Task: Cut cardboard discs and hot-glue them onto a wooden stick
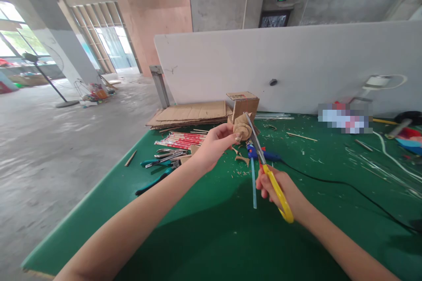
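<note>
Teal-handled metal pliers lie at eight o'clock from the left hand, which pinches a round, layered brown cardboard piece at its two o'clock. Yellow-handled steel scissors, blades beside the cardboard, are gripped at five o'clock by the right hand.

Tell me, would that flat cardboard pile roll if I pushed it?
The cardboard pile probably won't roll: it lies flat on the green table. It might slip apart, since its layered edges look uneven. It's likely light for its size, being thin cardboard.
</note>
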{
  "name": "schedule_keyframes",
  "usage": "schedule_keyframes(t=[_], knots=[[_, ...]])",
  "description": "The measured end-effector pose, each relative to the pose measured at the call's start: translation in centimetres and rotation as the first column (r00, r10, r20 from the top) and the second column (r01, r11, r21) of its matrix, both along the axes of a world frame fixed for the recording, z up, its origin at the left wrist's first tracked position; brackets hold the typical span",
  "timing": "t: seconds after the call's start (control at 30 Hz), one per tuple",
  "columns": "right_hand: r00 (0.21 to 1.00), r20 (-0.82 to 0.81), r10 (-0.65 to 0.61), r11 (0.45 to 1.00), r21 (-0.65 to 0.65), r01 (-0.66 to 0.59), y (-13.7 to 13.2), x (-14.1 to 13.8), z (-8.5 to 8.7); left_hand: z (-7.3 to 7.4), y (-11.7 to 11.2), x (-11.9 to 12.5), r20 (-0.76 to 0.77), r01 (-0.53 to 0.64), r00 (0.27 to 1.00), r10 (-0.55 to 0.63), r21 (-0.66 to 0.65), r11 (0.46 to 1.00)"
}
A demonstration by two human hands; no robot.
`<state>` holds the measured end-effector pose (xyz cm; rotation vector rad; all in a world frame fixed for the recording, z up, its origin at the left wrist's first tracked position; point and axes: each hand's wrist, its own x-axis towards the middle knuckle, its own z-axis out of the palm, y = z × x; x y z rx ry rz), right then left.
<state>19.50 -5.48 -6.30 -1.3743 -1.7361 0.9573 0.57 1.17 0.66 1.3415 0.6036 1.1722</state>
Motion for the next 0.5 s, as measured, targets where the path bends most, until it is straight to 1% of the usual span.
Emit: schedule_keyframes(t=[0.07, 0.13, 0.23, 0.33, 0.5], knots=[[0.997, 0.011, 0.078, 0.993, 0.084, -0.079, 0.3, 0.5, -0.5, 0.0, 0.1, -0.1, 0.010, 0.007, 1.000, -0.007, 0.011, 1.000], [0.991, 0.029, 0.132, 0.985, 0.111, -0.134, 0.5, 1.1, -0.8, 0.0, 0.2, -0.2, -0.011, 0.008, 1.000, -0.007, 0.029, 1.000], [0.985, 0.033, 0.167, 0.981, 0.091, -0.170, 0.5, 1.5, -0.8, 0.3, 0.3, -0.5, -0.095, 0.014, 0.995, -0.005, 0.094, 0.995], [0.980, 0.029, 0.195, 0.976, 0.090, -0.197, 0.5, 1.6, -0.4, 0.9, 0.3, -0.7, -0.134, 0.020, 0.991, 0.001, 0.152, 0.988], [0.979, 0.050, 0.198, 0.976, 0.083, -0.202, 0.5, 1.5, -0.4, 1.5, 0.2, -1.0, -0.159, 0.006, 0.987, 0.021, 0.167, 0.986]])
